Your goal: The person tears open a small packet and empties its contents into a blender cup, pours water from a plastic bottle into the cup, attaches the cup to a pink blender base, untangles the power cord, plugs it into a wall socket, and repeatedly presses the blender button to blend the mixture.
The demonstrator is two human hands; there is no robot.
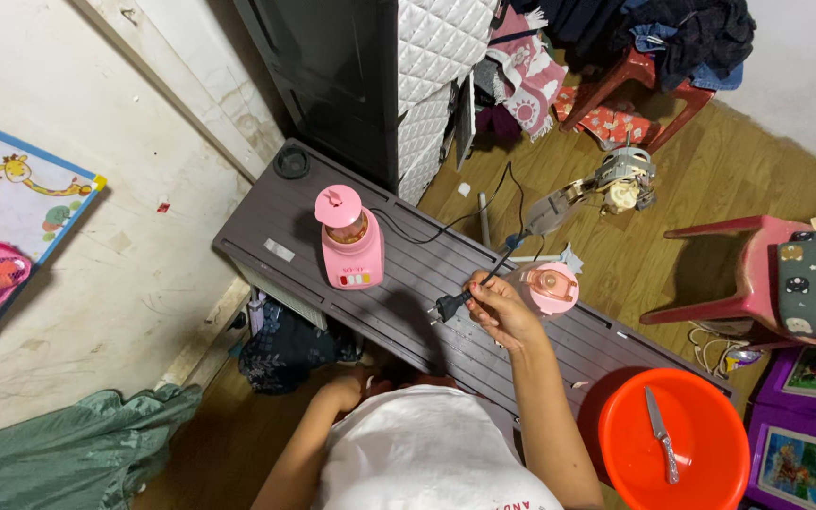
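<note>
My right hand (502, 310) holds the black power plug (448, 306) by its cord (484, 217) over a dark slatted table (427, 283). The cord runs back to a pink blender base (351, 241) with a jar of orange contents on it. A second pink blender cup (552, 287) stands just right of my right hand. My left hand (351, 382) rests low at the table's near edge, partly hidden by my white shirt; nothing shows in it.
An orange basin (701, 416) with a knife (661, 434) sits at the table's right end. Red plastic chairs (739, 274) stand on the wooden floor, with a dismantled fan motor (616, 184). A dark cabinet (351, 76) is behind the table; green cloth (68, 444) lies at left.
</note>
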